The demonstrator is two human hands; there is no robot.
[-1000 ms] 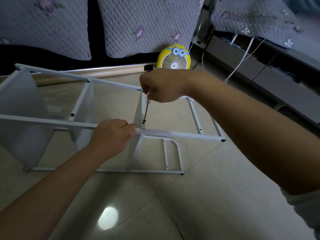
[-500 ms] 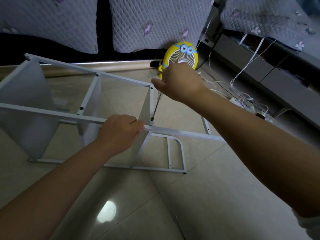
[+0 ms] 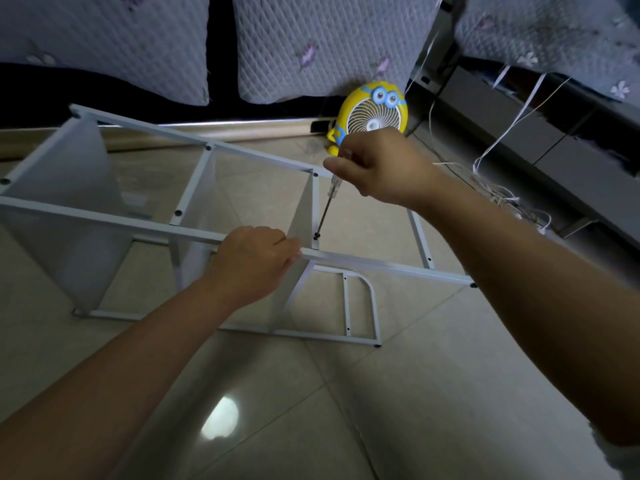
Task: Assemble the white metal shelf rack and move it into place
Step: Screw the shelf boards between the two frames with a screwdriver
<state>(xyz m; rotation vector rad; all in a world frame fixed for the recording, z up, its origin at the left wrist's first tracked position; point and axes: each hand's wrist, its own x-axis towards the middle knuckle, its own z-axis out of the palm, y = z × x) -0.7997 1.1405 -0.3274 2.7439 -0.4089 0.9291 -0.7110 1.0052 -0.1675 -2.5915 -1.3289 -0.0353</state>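
The white metal shelf rack (image 3: 104, 220) lies on its side on the tiled floor, its shelf panels standing on edge. My left hand (image 3: 254, 258) grips the near top rail beside the third panel. My right hand (image 3: 377, 168) holds a screwdriver (image 3: 327, 206) with a clear handle, pointing down. Its tip rests on a dark screw (image 3: 316, 236) at the end of the panel's edge bar, just right of my left hand's fingers.
A yellow cartoon desk fan (image 3: 372, 116) stands on the floor behind the rack. White cables (image 3: 498, 192) trail on the floor to the right, next to a grey cabinet (image 3: 554, 140). Quilted cushions (image 3: 322, 46) hang along the back.
The view has shifted a little, so the rack sits further right and lower. My right hand has turned slightly on the screwdriver. My left hand stays on the rail.
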